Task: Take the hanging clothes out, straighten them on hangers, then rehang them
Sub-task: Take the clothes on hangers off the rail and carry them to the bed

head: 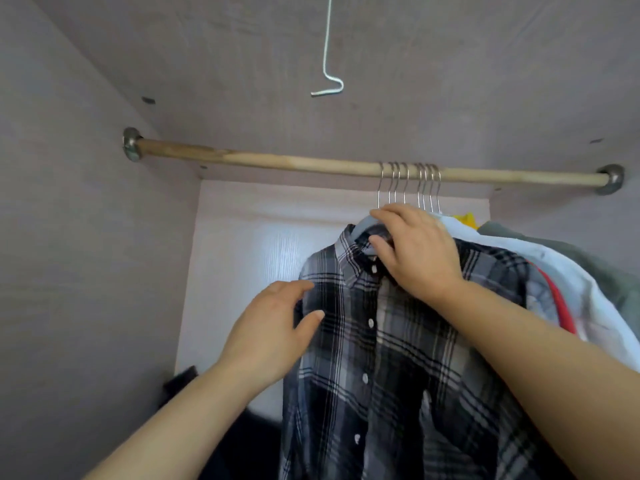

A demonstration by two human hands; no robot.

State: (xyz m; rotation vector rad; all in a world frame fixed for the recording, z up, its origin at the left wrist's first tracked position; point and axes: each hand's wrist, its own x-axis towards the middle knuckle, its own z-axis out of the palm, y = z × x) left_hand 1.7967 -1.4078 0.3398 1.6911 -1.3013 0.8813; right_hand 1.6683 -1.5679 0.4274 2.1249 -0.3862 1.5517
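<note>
A black, grey and white plaid shirt (388,358) with white buttons hangs on a hanger from the wooden rod (277,161) inside the wardrobe. My right hand (415,251) lies over the shirt's collar, its fingers curled onto the collar and the pale hanger neck beneath. My left hand (277,327) is at the shirt's left shoulder, fingers relaxed, the thumb touching the fabric. Several metal hanger hooks (408,185) sit bunched together on the rod just above my right hand.
Behind the plaid shirt hang a white garment (568,271), a red strip (557,299), something yellow (467,220) and a grey-green garment (588,258). A white cord (327,64) dangles from the top. The rod's left half is bare. Wardrobe walls close in on both sides.
</note>
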